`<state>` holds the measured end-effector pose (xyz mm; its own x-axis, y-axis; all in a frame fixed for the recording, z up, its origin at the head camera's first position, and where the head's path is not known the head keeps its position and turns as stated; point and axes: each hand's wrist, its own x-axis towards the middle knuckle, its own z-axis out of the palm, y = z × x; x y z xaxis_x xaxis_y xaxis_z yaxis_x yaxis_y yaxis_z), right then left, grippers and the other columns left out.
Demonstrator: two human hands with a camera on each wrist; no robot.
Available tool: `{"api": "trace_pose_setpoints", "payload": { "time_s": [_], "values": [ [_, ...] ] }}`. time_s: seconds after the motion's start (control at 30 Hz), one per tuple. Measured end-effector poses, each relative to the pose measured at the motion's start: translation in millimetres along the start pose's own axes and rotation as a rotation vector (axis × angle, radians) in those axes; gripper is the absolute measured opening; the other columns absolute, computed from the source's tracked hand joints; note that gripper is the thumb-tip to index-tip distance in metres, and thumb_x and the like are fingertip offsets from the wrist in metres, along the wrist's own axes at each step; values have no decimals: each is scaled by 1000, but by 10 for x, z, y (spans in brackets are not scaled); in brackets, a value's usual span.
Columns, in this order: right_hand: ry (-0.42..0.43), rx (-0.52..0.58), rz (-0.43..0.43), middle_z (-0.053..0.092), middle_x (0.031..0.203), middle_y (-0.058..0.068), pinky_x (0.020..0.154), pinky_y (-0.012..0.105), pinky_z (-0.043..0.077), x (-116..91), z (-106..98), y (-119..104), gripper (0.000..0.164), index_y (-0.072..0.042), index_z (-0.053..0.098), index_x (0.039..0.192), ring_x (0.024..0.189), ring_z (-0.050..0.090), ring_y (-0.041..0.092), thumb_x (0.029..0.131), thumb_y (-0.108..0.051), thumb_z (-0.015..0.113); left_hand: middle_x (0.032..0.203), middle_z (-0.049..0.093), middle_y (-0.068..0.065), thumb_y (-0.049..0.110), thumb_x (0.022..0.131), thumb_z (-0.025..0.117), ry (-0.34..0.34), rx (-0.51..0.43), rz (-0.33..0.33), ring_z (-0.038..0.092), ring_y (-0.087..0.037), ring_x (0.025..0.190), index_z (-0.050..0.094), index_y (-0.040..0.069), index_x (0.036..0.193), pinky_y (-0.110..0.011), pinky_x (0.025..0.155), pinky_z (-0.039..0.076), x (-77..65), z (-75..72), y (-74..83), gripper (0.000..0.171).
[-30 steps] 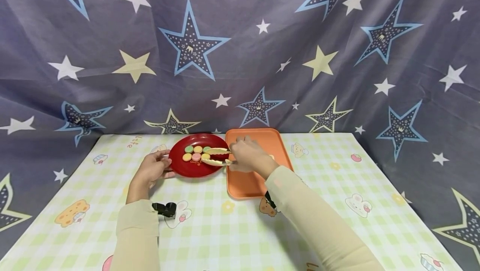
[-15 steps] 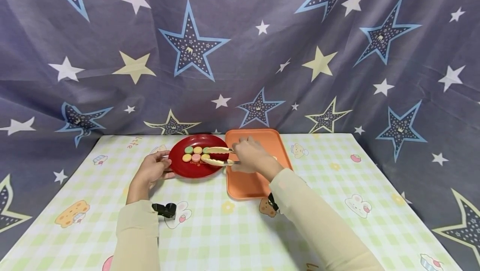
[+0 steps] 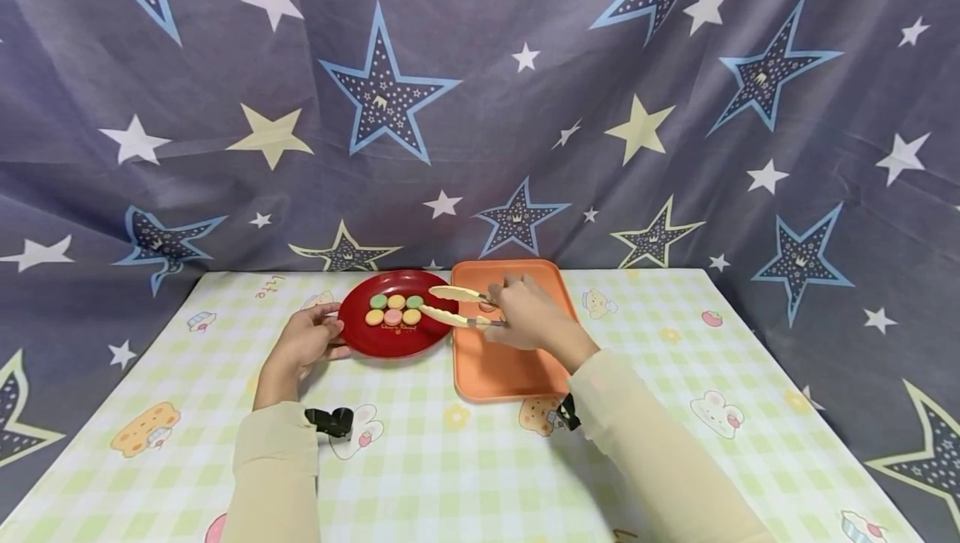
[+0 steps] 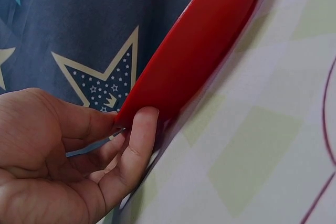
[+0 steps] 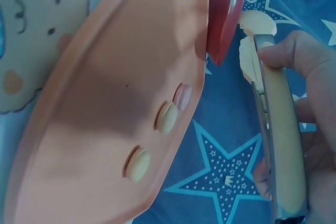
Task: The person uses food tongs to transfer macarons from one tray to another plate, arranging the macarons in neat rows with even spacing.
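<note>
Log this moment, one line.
left hand: grips red plate; right hand: holds tongs; plate: six macarons; orange tray: three macarons visible

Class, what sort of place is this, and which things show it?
Probably a staged tabletop set-up: star-printed fabric hung as a backdrop, a checked cartoon tablecloth, and a red plate beside an orange tray.

Your head camera looks forward and down on the counter; both wrist views (very near) share the red plate.

We see a grey, star-printed curtain filling the frame's upper half; below, a green-checked tablecloth.
</note>
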<state>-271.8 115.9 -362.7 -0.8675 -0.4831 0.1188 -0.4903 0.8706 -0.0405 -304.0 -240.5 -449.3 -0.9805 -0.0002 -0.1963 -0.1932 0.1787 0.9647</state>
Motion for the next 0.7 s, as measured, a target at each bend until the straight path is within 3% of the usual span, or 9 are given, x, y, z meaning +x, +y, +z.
{"api": "trace_pose_setpoints", "payload": {
  "time_s": [0.27, 0.4, 0.53, 0.7],
  "values": [
    [19, 51, 29, 55, 97, 10, 72, 40, 49, -147, 1, 169, 44, -4, 66, 117, 90, 50, 29, 87, -36, 75, 126, 50, -20, 1, 108, 42, 2, 4, -7, 68, -16, 83, 32, 1, 159, -38, 79, 64, -5, 10, 3, 52],
    [44, 47, 22, 52, 91, 8, 67, 37, 47, -235, 23, 278, 38, -5, 66, 110, 84, 47, 26, 87, -34, 75, 128, 51, -21, 1, 108, 42, 1, 4, -6, 68, -17, 83, 32, 1, 159, -38, 79, 64, 0, 10, -2, 52],
    [69, 42, 11, 50, 86, 7, 71, 38, 43, -323, 43, 394, 33, -7, 64, 102, 80, 46, 25, 86, -33, 74, 128, 50, -21, 1, 108, 42, 3, 8, -8, 67, -16, 82, 31, 1, 159, -37, 80, 64, -1, 7, 4, 52],
    [94, 55, 38, 56, 91, 9, 75, 42, 46, -427, 50, 515, 34, -6, 66, 104, 84, 50, 29, 83, -32, 74, 128, 49, -20, 1, 108, 42, -6, 3, -5, 67, -15, 82, 30, 2, 159, -37, 80, 64, 5, 3, 6, 53]
  ]
}}
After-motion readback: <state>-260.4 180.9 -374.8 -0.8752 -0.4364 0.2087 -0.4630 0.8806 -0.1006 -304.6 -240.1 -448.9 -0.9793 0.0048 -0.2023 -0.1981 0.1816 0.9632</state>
